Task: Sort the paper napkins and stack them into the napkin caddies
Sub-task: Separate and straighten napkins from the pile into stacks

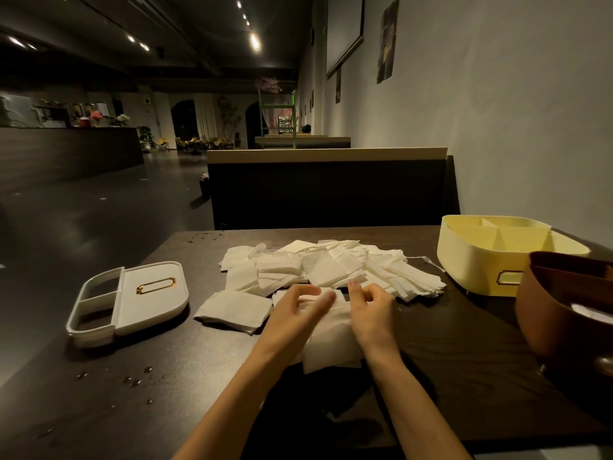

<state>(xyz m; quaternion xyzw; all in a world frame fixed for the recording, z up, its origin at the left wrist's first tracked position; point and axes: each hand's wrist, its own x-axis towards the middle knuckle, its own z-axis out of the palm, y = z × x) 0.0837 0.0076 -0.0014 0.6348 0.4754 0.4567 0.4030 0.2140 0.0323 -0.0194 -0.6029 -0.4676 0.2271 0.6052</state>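
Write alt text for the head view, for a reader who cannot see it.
A left hand presses a white napkin on a dark table while the right hand pinches its edge. Behind lies a napkin pile, with a white caddy left, yellow caddy and brown caddy right.

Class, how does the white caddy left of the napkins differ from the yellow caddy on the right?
The white caddy lies low; the yellow caddy stands taller. The white caddy's gold label frame faces up; the yellow caddy's sits on its side wall. Both have divided compartments.
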